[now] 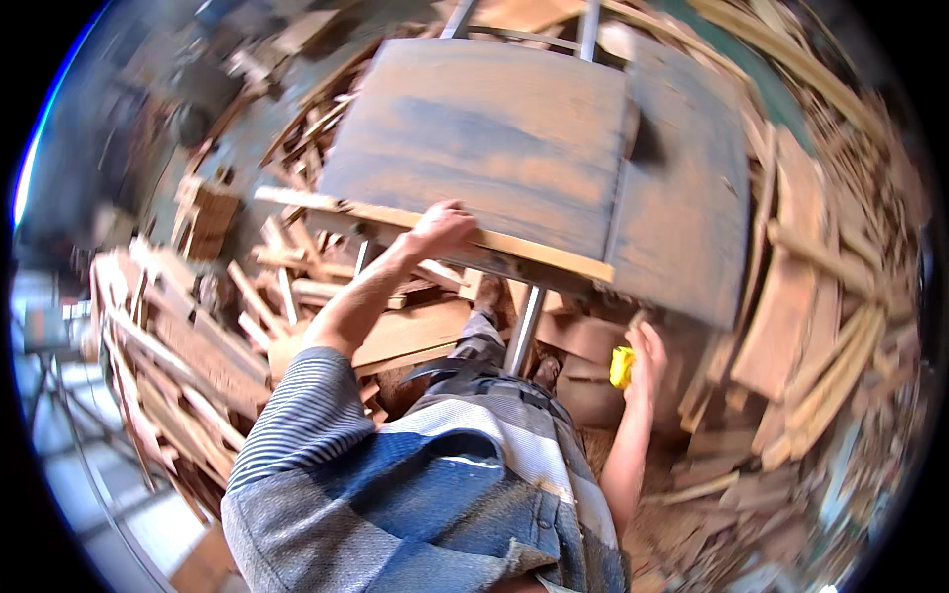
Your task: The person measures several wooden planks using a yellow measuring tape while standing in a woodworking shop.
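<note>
My left hand (445, 229) is closed over a long, narrow wooden strip (544, 253) lying along the near edge of a metal work table (474, 128). The strip reaches past the table's left corner. Lower and to the right, my right hand (646, 358) is beside the table's near right edge. A small bright yellow object (622, 367) sits against its palm and fingers; its kind is unclear. Sawdust and dark smears cover the tabletop. A seam parts the main top from a right-hand panel (687, 188), which bears a dark slot or mark.
Scrap boards (188, 346) are heaped at the left, near a stack of small blocks (205, 215). Planks (791, 287) lean at the right, with offcuts below. A metal leg (526, 331) stands between my feet under the table. Rails extend behind the top.
</note>
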Demonstrator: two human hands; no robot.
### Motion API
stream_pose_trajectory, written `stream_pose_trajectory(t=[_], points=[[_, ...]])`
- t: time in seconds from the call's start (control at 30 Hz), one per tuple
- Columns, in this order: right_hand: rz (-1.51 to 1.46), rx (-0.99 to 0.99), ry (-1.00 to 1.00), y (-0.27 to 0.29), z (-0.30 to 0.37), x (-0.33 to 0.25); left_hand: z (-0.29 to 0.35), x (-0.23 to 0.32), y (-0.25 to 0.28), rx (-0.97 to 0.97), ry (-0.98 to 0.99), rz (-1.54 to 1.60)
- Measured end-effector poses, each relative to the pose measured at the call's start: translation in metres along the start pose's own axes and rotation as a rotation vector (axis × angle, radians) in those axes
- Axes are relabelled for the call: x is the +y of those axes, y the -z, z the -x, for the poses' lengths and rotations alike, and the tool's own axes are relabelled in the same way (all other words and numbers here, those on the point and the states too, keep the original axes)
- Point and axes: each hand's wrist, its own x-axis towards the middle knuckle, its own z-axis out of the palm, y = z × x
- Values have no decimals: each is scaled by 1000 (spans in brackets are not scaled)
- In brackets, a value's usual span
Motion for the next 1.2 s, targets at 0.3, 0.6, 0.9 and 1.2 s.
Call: stream_pose_trajectory(t=[0.3,0.6,0.9,1.2], points=[[242,-195,48,-55,-1,-58,29,14,-24,492,-49,150],[114,-239,133,-28,42,-76,49,67,4,785,-200,69],[-43,-289,157,38,103,-61,38,128,46,867,-343,-29],[241,-102,135,70,153,-55,9,183,17,832,-355,66]])
